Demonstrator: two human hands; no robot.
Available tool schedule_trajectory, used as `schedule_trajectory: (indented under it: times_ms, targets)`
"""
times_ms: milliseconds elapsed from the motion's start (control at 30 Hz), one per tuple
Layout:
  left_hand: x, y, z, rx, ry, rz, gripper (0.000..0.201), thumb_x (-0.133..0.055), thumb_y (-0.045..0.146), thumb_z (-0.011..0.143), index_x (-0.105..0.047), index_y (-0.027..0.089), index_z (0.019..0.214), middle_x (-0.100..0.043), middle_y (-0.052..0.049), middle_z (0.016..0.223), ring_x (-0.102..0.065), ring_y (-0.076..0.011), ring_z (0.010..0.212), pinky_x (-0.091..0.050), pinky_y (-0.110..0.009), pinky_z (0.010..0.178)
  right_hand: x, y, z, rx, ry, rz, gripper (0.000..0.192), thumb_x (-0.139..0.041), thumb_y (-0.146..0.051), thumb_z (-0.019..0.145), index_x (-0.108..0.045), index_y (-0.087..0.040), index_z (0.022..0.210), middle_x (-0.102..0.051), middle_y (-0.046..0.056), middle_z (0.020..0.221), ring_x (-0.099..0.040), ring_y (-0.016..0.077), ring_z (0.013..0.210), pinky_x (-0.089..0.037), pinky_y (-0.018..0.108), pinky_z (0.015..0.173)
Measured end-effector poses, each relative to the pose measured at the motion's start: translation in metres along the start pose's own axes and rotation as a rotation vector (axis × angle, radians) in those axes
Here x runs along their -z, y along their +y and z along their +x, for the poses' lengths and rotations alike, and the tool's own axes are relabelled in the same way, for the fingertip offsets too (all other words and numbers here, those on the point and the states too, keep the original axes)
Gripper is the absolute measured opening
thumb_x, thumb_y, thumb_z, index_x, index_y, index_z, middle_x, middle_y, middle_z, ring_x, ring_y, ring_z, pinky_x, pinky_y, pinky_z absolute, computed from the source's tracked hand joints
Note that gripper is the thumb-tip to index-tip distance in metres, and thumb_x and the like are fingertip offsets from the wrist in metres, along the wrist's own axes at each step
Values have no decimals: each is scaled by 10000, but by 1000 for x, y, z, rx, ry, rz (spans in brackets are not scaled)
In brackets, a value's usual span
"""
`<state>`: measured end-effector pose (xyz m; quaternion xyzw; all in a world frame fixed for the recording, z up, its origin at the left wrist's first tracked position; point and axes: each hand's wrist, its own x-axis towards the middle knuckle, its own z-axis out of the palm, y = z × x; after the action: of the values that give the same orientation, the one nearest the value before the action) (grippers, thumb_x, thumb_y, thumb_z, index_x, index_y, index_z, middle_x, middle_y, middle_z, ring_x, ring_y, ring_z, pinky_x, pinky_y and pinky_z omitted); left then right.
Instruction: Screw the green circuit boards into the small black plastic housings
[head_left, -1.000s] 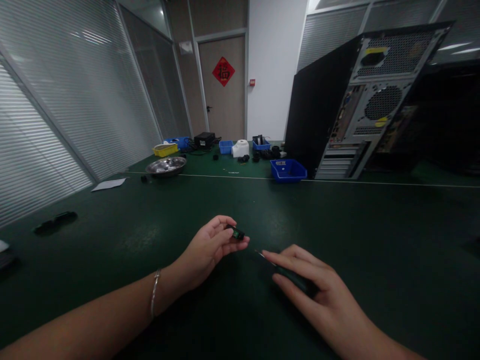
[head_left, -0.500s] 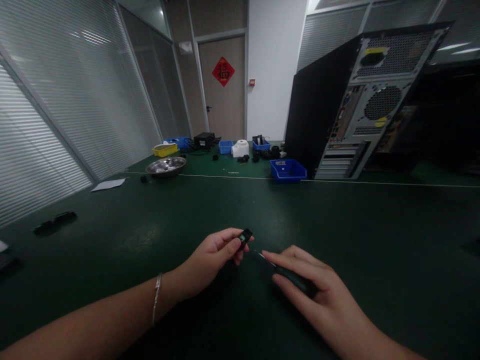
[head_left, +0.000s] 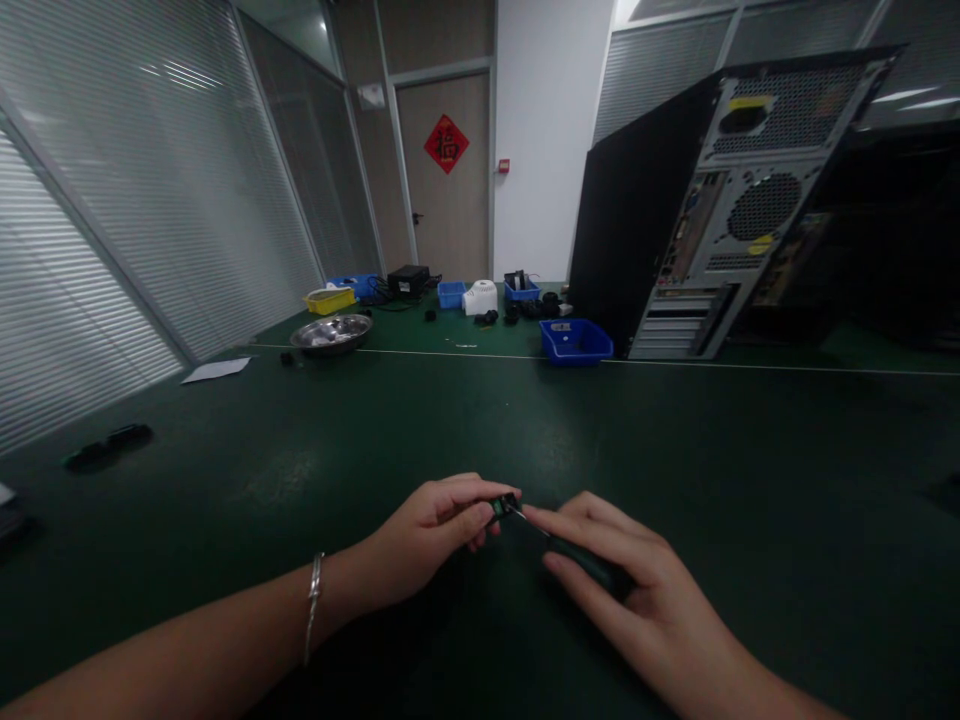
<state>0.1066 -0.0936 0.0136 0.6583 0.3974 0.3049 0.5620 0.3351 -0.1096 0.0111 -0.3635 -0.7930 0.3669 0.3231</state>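
Between the thumb and fingers of my left hand is a small black part with a green patch, too small to name more exactly. My right hand grips a screwdriver by its dark handle, with the index finger stretched along the thin metal shaft. The tip of the shaft meets the black end of the small part, and whether it sits inside an opening cannot be made out. Both hands are just above the green tabletop.
A blue bin stands ahead, beside a tilted black computer tower. Further left are a metal bowl, a yellow tray and a white device. Dark pieces and a paper sheet lie at the left.
My left hand has moved down and slightly right, turning the small black part flatter and bringing it to the screwdriver tip. My right hand has barely moved.
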Motion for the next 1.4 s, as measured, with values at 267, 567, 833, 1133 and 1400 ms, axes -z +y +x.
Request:
schedule_trajectory:
  times_ms: [267, 567, 833, 1133, 1400]
  targets:
    - [-4, 2, -2, 20, 18, -75, 304, -530, 351, 908, -599, 183, 1152, -562, -41, 924, -510, -152, 782, -430, -287, 732, -1, 2, -1, -12, -5, -46, 405, -540, -150, 928, -591, -313, 1295, -623, 32, 943, -618, 169, 835, -513, 282, 727]
    - [-1, 3, -4, -134, 77, 245, 290, -526, 305, 928, -632, 235, 1188, -567, -50, 986, -542, -165, 847, -423, -288, 763, 0, 1, -1, -22, 5, -87, 384, -532, -153, 927, -609, -296, 1275, -609, 36, 948, -612, 172, 848, -510, 281, 730]
    - [-5, 3, -5, -96, 21, 102, 312, -523, 337, 925, -632, 208, 1187, -624, -68, 922, -578, -161, 752, -479, -300, 706, -2, 2, 1, -9, 10, -75, 389, -544, -146, 918, -617, -304, 1266, -608, 33, 939, -612, 176, 837, -513, 285, 719]
    - [-5, -5, -2, -17, -68, -313, 289, -559, 309, 914, -650, 152, 1140, -657, -76, 850, -610, -139, 684, -488, -276, 643, -1, 1, -1, 3, -4, -36, 383, -562, -140, 913, -632, -306, 1251, -620, 29, 929, -620, 169, 831, -506, 280, 714]
    - [-2, -11, 1, 10, -107, -438, 312, -609, 302, 880, -663, 136, 1138, -676, -94, 872, -629, -148, 701, -487, -270, 632, -1, 2, 1, 13, -16, -33, 393, -563, -114, 900, -640, -292, 1242, -624, 35, 932, -628, 171, 828, -510, 281, 708]
